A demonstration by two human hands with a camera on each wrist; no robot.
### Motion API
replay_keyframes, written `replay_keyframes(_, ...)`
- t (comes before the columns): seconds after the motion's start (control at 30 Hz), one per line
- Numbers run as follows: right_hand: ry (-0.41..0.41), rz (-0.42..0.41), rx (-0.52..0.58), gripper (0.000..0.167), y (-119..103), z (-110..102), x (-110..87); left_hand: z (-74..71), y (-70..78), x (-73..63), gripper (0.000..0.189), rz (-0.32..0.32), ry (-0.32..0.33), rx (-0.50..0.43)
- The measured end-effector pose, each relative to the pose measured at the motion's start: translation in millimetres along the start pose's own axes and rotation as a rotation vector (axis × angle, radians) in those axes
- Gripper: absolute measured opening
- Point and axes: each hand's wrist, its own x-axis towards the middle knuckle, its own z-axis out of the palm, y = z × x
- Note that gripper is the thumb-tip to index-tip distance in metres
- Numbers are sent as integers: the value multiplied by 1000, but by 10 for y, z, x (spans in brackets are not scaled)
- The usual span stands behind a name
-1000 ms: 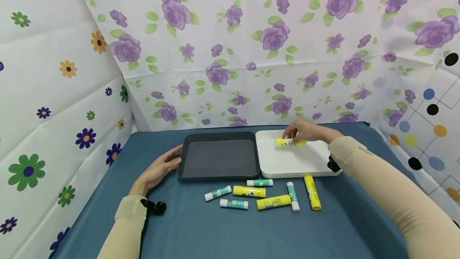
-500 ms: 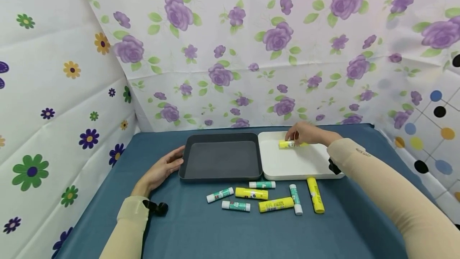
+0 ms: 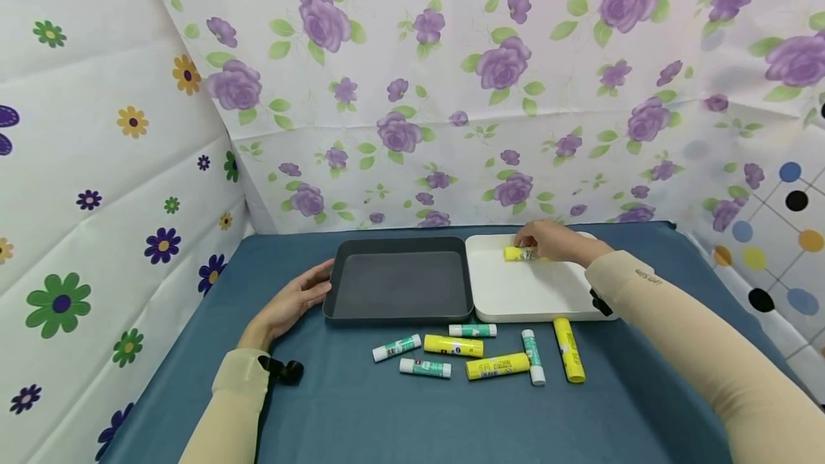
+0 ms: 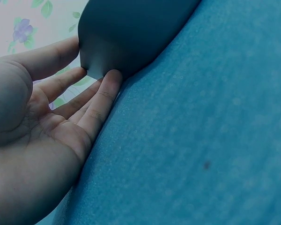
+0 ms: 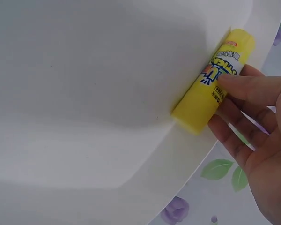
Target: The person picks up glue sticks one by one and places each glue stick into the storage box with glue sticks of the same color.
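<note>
A yellow glue stick [image 3: 515,254] lies lengthwise over the back left part of the white tray [image 3: 515,296]. My right hand [image 3: 556,239] pinches it between thumb and fingers. Seen from the right wrist, the glue stick [image 5: 213,82] is close against the tray's sloping wall, its printed label showing. My left hand [image 3: 291,305] rests at the left side of the dark grey tray [image 3: 399,285]. In the left wrist view, nearly straight fingertips of the left hand [image 4: 51,108] touch the outside of the dark tray's corner [image 4: 126,37].
In front of the trays lie several more glue sticks: yellow ones such as the slanted glue stick [image 3: 568,351], and smaller green-and-white ones such as the short glue stick [image 3: 425,368]. A blue cloth [image 3: 361,421] covers the table. A flowered curtain [image 3: 399,92] hangs behind.
The whole scene shifts slightly right in the head view. My right hand has turned a little and lowered with the yellow glue stick in the white tray. My left hand stays at the dark tray.
</note>
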Motion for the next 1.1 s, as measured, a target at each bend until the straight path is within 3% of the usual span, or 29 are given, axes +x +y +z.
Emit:
replay_keyframes(0.3, 82, -12, -52, 41, -8, 7, -65, 14, 1, 0, 69, -3, 0, -8)
replay_keyframes(0.53, 56, -8, -51, 43, 27, -47, -100, 14, 3, -2, 68, -8, 2, -4)
replay_keyframes(0.7, 39, -58, 70, 39, 65, -122, -122, 23, 9, -5, 68, -15, 8, -3)
replay_keyframes(1.1, -9, -39, 333, 41, -58, -329, -267, -16, -7, 13, 67, 6, -8, 6)
